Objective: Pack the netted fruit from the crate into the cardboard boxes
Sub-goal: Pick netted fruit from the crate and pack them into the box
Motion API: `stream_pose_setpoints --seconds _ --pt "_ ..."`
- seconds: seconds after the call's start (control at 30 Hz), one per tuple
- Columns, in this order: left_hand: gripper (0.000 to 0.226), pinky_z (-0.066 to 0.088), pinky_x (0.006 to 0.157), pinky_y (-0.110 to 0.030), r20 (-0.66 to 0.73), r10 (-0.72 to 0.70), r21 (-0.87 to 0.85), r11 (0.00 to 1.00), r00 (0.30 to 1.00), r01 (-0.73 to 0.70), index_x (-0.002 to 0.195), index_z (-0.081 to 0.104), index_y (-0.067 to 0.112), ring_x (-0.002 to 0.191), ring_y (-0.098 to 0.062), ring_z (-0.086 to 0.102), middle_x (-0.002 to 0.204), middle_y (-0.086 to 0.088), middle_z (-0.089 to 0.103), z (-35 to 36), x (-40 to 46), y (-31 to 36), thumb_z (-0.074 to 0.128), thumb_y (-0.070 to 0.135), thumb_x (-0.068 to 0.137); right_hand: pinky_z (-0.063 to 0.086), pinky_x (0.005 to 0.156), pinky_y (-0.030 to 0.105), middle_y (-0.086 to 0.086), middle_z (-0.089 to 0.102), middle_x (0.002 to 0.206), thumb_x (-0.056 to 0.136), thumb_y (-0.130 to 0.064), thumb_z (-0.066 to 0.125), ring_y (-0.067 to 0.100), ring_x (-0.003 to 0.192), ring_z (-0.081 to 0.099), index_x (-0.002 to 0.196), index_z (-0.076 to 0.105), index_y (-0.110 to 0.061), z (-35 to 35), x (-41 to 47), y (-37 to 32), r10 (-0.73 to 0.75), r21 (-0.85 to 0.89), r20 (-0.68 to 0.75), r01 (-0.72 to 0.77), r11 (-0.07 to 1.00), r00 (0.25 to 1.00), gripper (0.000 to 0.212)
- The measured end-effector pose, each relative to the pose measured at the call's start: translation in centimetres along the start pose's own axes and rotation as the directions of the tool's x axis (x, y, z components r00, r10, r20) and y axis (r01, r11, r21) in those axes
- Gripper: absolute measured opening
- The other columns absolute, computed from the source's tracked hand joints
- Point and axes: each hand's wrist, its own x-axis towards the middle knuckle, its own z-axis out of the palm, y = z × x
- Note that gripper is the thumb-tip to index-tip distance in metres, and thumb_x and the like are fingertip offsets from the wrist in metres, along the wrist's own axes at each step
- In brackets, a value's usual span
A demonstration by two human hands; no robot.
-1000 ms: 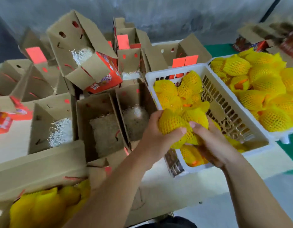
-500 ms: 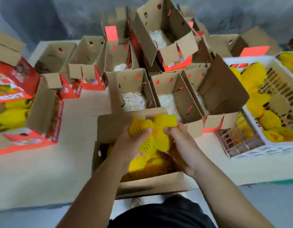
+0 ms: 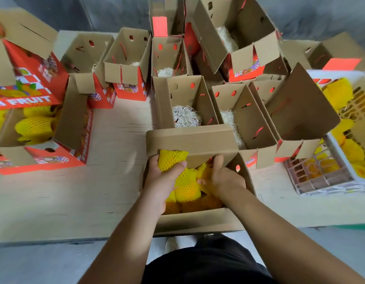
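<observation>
An open cardboard box (image 3: 191,140) sits at the table's near edge, partly filled with yellow netted fruit (image 3: 187,191). My left hand (image 3: 161,181) grips one netted fruit (image 3: 171,160) at the box's left side. My right hand (image 3: 224,179) reaches into the same box, its fingers curled on another netted fruit (image 3: 204,171) lower inside; the grip is partly hidden. The white plastic crate (image 3: 341,181) with more netted fruit (image 3: 337,93) stands at the far right.
Several open cardboard boxes (image 3: 185,103) lined with pale shredded filler crowd the back of the wooden table (image 3: 108,191). A red "Fresh Fruit" box (image 3: 40,158) holding netted fruit sits at the left. The table's front edge runs just below my box.
Both hands carried fruit from the crate leftward to the near box, and have now lowered it into the box. The view turned left, leaving the crate at the right edge.
</observation>
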Motion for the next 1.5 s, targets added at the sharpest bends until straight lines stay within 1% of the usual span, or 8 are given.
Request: stream_pose_setpoints --seconds 0.13,0.33,0.43,0.67,0.9,1.0,1.2,1.5 --pt "0.063 0.055 0.080 -0.038 0.043 -0.003 0.000 1.000 0.999 0.003 0.130 0.049 0.043 0.109 -0.010 0.067 0.122 0.013 0.068 0.4 -0.4 0.2 0.085 0.048 0.078 0.042 0.102 0.045 0.009 0.058 0.127 0.087 -0.073 0.052 0.033 0.121 0.050 0.119 0.053 -0.023 -0.4 -1.7 1.6 -0.128 0.196 -0.130 0.152 0.969 0.983 0.059" --pt "0.067 0.034 0.118 -0.054 0.619 -0.155 -0.057 0.969 0.770 0.242 0.150 0.047 0.034 0.136 -0.022 0.056 0.146 0.003 0.061 0.5 -1.3 1.3 0.026 0.072 0.099 0.056 0.096 0.037 -0.002 0.076 0.112 0.087 -0.054 0.071 0.016 0.107 0.072 0.122 0.067 -0.029 -1.8 -5.1 -1.3 -0.325 0.898 -0.062 0.194 0.394 0.944 0.043" --pt "0.050 0.054 0.098 -0.047 0.410 -0.196 0.153 0.978 0.891 0.145 0.125 0.062 0.033 0.113 -0.027 0.070 0.132 0.002 0.067 -1.3 -0.6 2.7 0.034 0.068 0.101 0.059 0.086 0.034 0.004 0.077 0.106 0.092 -0.029 0.076 0.021 0.099 0.073 0.121 0.066 -0.022 -2.3 -5.3 -1.9 -0.283 0.905 -0.158 0.254 0.341 0.946 0.031" --pt "0.057 0.037 0.118 -0.042 0.191 -0.159 0.739 0.673 0.969 -0.036 0.138 0.064 0.017 0.136 -0.027 0.052 0.147 -0.006 0.059 -1.3 2.7 1.4 0.031 0.054 0.109 0.036 0.108 0.024 -0.013 0.039 0.127 0.079 -0.033 0.085 0.006 0.121 0.044 0.136 0.050 -0.041 -3.5 -5.2 -1.5 -0.552 0.482 0.084 0.451 0.751 0.829 0.067" --pt "0.074 0.052 0.090 -0.028 0.128 -0.090 0.734 0.678 0.988 -0.033 0.086 0.079 0.024 0.096 -0.019 0.071 0.077 0.015 0.072 -1.1 3.9 1.5 0.023 0.070 0.098 0.047 0.101 0.034 0.004 0.057 0.143 0.099 -0.030 0.059 0.023 0.121 0.056 0.148 0.047 -0.027 -0.9 -5.1 -6.0 -0.610 0.068 0.318 0.625 0.778 0.726 0.050" --pt "0.070 0.054 0.096 -0.037 0.224 0.020 0.810 0.553 0.974 -0.198 0.113 0.072 0.023 0.103 -0.026 0.070 0.098 0.004 0.076 -0.8 3.3 1.4 0.016 0.063 0.104 0.047 0.086 0.029 0.005 0.063 0.124 0.100 -0.014 0.060 0.018 0.097 0.062 0.137 0.054 -0.017 0.4 -4.7 -7.5 -0.586 0.008 0.295 0.612 0.791 0.754 0.038" --pt "0.057 0.047 0.103 -0.043 0.314 0.130 0.885 0.318 0.940 -0.340 0.113 0.070 0.015 0.117 -0.031 0.062 0.122 -0.009 0.070 -0.8 2.9 2.2 0.024 0.049 0.109 0.035 0.115 0.040 0.014 0.042 0.155 0.093 -0.039 0.071 0.033 0.140 0.040 0.154 0.040 -0.013 -0.1 -4.4 -10.4 -0.436 -0.339 0.330 0.536 0.773 0.838 0.073" --pt "0.025 0.046 0.061 -0.025 0.380 0.263 0.645 0.612 0.887 -0.457 0.089 0.068 0.027 0.064 -0.005 0.058 0.081 0.007 0.071 0.9 2.2 3.0 0.051 0.036 0.104 0.050 0.087 0.033 0.013 0.067 0.112 0.099 -0.032 0.063 0.031 0.101 0.062 0.113 0.063 -0.012 0.2 -4.9 -7.3 -0.530 -0.049 0.373 0.587 0.808 0.761 0.024"
